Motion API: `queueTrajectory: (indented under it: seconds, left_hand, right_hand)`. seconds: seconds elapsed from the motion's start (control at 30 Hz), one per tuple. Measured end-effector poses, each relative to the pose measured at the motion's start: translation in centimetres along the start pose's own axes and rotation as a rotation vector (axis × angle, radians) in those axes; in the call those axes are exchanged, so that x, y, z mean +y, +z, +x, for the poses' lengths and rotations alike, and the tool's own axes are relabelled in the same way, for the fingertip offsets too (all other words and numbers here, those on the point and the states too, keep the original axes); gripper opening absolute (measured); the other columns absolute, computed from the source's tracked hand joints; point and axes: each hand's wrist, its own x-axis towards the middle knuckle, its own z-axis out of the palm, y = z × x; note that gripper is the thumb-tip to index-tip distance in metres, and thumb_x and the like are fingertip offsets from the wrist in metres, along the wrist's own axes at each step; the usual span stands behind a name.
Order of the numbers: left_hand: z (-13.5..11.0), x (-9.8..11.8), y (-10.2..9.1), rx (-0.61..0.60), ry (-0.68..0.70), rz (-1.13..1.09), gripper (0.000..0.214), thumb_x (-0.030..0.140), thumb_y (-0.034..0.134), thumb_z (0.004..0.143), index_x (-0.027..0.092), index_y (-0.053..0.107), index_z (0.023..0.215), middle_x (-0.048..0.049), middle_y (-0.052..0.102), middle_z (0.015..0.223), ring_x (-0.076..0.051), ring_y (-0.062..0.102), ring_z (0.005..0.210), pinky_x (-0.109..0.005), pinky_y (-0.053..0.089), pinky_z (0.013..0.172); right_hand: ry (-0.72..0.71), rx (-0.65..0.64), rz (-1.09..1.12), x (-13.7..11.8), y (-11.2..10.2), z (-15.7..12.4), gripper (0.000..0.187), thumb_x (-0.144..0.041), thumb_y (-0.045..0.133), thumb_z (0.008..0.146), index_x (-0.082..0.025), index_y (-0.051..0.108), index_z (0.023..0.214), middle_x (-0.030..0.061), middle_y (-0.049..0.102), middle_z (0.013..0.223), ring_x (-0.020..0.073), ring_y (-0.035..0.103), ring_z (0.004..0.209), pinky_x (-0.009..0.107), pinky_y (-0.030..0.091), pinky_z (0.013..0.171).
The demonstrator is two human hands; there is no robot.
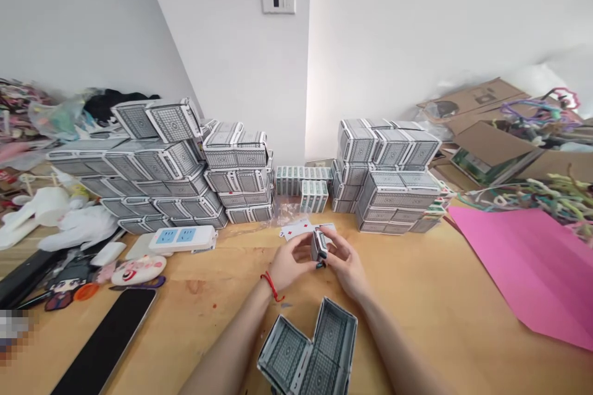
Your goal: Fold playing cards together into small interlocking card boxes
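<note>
Between my left hand (288, 264) and my right hand (348, 268) is a small bundle of playing cards (318, 244) with grey patterned backs. Fingers of both hands press on it from either side; whether the cards are folded I cannot tell. Just behind it lie loose face-up playing cards (296, 229), with red diamonds showing. Nearer to me, between my forearms, stands an angled structure made of playing cards (331, 345), patterned backs outward. A red string bracelet (271, 287) circles my left wrist.
Tall stacks of card-built blocks stand at the left (167, 160) and right (393, 191). Small card boxes (303, 182) sit between them. A power strip (183, 239), a phone (109, 342) and trinkets lie left; pink paper (532, 265) and an open cardboard box (495, 148) are right.
</note>
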Motion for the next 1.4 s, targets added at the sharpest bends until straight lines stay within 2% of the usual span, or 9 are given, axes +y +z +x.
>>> queueTrajectory:
  seconds: [0.1, 0.23, 0.37, 0.6, 0.73, 0.83, 1.1, 1.23, 1.4]
  left_hand:
    - [-0.4, 0.4, 0.3, 0.04, 0.026, 0.092, 0.06, 0.015, 0.072, 0.057, 0.017, 0.05, 0.114, -0.012, 0.053, 0.118, -0.024, 0.054, 0.103, -0.039, 0.044, 0.09]
    - [-0.7, 0.6, 0.5, 0.041, -0.005, 0.174, 0.059, 0.014, 0.068, 0.061, 0.019, 0.047, 0.116, -0.0115, 0.048, 0.122, -0.02, 0.06, 0.089, -0.036, 0.052, 0.078]
    - [-0.7, 0.4, 0.6, 0.059, 0.025, 0.277, 0.058, 0.011, 0.064, 0.062, 0.02, 0.046, 0.116, -0.0108, 0.045, 0.123, -0.017, 0.06, 0.086, -0.032, 0.054, 0.074]
    - [-0.9, 0.3, 1.2, 0.086, 0.121, 0.47, 0.054, 0.008, 0.058, 0.064, 0.022, 0.044, 0.115, -0.0073, 0.047, 0.117, -0.014, 0.059, 0.085, -0.032, 0.054, 0.074]
    - [-1.1, 0.3, 1.4, 0.144, 0.187, 0.544, 0.051, 0.006, 0.057, 0.065, 0.023, 0.045, 0.112, -0.0051, 0.049, 0.114, -0.015, 0.058, 0.089, -0.032, 0.053, 0.077]
    - [-1.1, 0.3, 1.4, 0.145, 0.213, 0.606, 0.051, 0.005, 0.055, 0.066, 0.023, 0.044, 0.113, -0.0054, 0.048, 0.114, -0.015, 0.058, 0.09, -0.032, 0.053, 0.076]
    - [-1.2, 0.5, 1.2, 0.174, 0.31, 0.787, 0.054, 0.0, 0.053, 0.064, 0.023, 0.044, 0.111, -0.0052, 0.047, 0.112, -0.017, 0.052, 0.099, -0.033, 0.051, 0.081]
    - [-1.2, 0.4, 1.2, 0.163, 0.3, 0.786, 0.052, 0.001, 0.051, 0.066, 0.024, 0.043, 0.112, -0.0052, 0.046, 0.114, -0.017, 0.052, 0.1, -0.032, 0.051, 0.08]
    - [-1.3, 0.2, 1.2, 0.131, 0.272, 0.753, 0.051, 0.002, 0.051, 0.067, 0.025, 0.043, 0.112, -0.0051, 0.045, 0.115, -0.018, 0.05, 0.103, -0.034, 0.05, 0.083]
  right_hand:
    - [-0.01, -0.017, -0.003, -0.1, 0.2, -0.3, 0.056, -0.029, 0.069, 0.064, -0.022, 0.049, 0.116, 0.0035, 0.061, 0.083, 0.0155, 0.052, 0.071, 0.027, 0.042, 0.065]
    - [0.022, -0.054, -0.026, -0.1, 0.1, -0.5, 0.059, -0.03, 0.07, 0.063, -0.021, 0.048, 0.118, 0.0002, 0.057, 0.068, 0.0141, 0.049, 0.063, 0.026, 0.039, 0.061]
    - [0.036, -0.063, -0.03, -0.2, 0.1, -0.6, 0.064, -0.033, 0.07, 0.063, -0.02, 0.046, 0.12, 0.0004, 0.056, 0.068, 0.0148, 0.049, 0.063, 0.025, 0.038, 0.058]
    - [0.096, 0.102, -0.151, -0.4, 0.8, -0.7, 0.05, -0.044, 0.054, 0.075, -0.021, 0.049, 0.119, 0.0014, 0.058, 0.07, 0.0083, 0.04, 0.049, 0.019, 0.031, 0.044]
    - [0.135, 0.089, -0.194, -0.4, 1.0, -0.7, 0.053, -0.047, 0.055, 0.073, -0.017, 0.053, 0.117, -0.0048, 0.045, 0.047, 0.0065, 0.031, 0.04, 0.018, 0.027, 0.038]
    - [0.139, 0.106, -0.237, -0.5, 1.1, -0.7, 0.051, -0.048, 0.055, 0.072, -0.014, 0.059, 0.11, -0.0065, 0.037, 0.042, 0.0056, 0.028, 0.038, 0.017, 0.026, 0.036]
    - [0.064, 0.158, -0.344, -0.4, 1.3, -0.7, 0.034, -0.042, 0.056, 0.072, -0.015, 0.069, 0.09, -0.0028, 0.049, 0.052, 0.0056, 0.034, 0.039, 0.019, 0.03, 0.037]
    - [0.048, 0.189, -0.388, -0.3, 1.3, -0.8, 0.034, -0.043, 0.054, 0.073, -0.014, 0.07, 0.081, -0.0026, 0.048, 0.046, 0.0071, 0.035, 0.037, 0.02, 0.032, 0.036]
    - [-0.022, 0.235, -0.469, 0.1, 1.3, -1.0, 0.032, -0.044, 0.053, 0.073, -0.018, 0.071, 0.078, 0.0014, 0.057, 0.055, 0.0102, 0.041, 0.039, 0.022, 0.035, 0.037]
